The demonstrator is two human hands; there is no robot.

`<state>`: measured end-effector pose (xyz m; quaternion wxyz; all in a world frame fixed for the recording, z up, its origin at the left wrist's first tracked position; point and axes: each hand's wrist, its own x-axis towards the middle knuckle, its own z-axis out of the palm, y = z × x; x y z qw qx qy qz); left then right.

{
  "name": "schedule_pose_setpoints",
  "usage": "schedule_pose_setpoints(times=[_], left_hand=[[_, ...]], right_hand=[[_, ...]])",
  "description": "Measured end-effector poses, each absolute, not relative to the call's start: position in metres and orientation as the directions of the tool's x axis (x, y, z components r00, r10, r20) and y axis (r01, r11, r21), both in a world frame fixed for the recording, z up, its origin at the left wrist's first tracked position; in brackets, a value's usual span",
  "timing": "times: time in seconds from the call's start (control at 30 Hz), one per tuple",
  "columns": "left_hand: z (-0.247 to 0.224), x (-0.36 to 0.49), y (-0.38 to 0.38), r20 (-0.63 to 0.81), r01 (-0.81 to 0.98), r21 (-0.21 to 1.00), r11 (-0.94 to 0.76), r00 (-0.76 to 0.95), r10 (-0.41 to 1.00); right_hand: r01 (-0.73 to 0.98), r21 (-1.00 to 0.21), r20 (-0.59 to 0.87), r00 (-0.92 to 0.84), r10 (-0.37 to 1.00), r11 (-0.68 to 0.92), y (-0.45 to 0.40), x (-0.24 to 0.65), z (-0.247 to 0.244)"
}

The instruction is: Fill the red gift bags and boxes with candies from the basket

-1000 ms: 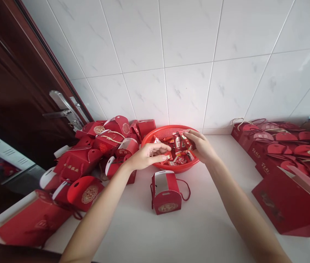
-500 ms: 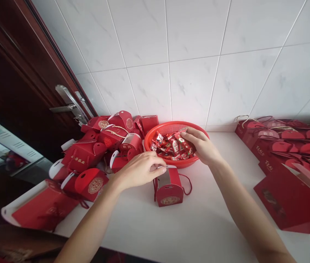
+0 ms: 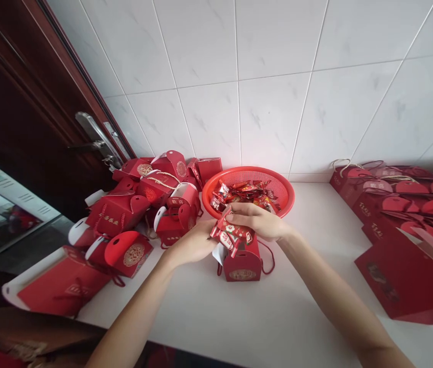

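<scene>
A bunch of red wrapped candies (image 3: pixel 234 236) is in my right hand (image 3: pixel 261 220), whose fingers curl over them from above. They hang over the top of a small red gift box (image 3: pixel 242 267) with a cord handle. My left hand (image 3: pixel 195 241) is at the upper left of this box, close to the candies. Its fingertips are hidden behind the wrappers, so its hold cannot be made out. A pale flap (image 3: pixel 219 253) of the box shows below the left fingers. Just behind is a red plastic basket (image 3: pixel 288 197) with more wrapped candies (image 3: pixel 247 191) inside.
Several red gift boxes (image 3: pixel 117 217) are heaped on the left of the white table (image 3: pixel 296 312). Further red boxes (image 3: pixel 408 276) stand in a group at the right. A tiled wall (image 3: pixel 270 122) rises behind, and a dark door (image 3: pixel 21 97) is at the left.
My right hand has come out of the basket with candies, moving left and toward me over the box. My left hand has lowered slightly beside it, and the box's pale flap now shows at its left.
</scene>
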<state>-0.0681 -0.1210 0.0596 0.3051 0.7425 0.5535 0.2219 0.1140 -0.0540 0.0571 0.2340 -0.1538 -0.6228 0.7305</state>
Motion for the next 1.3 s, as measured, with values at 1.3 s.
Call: schedule_pose_setpoints(times=[1.3], left_hand=[[0.035,-0.05,-0.124,-0.01,0.633,0.749,-0.196,0.307,0.952]], right_hand=[[0.612,-0.519,0.002,-0.697,0.717,0.596,-0.061,0.148,0.075]])
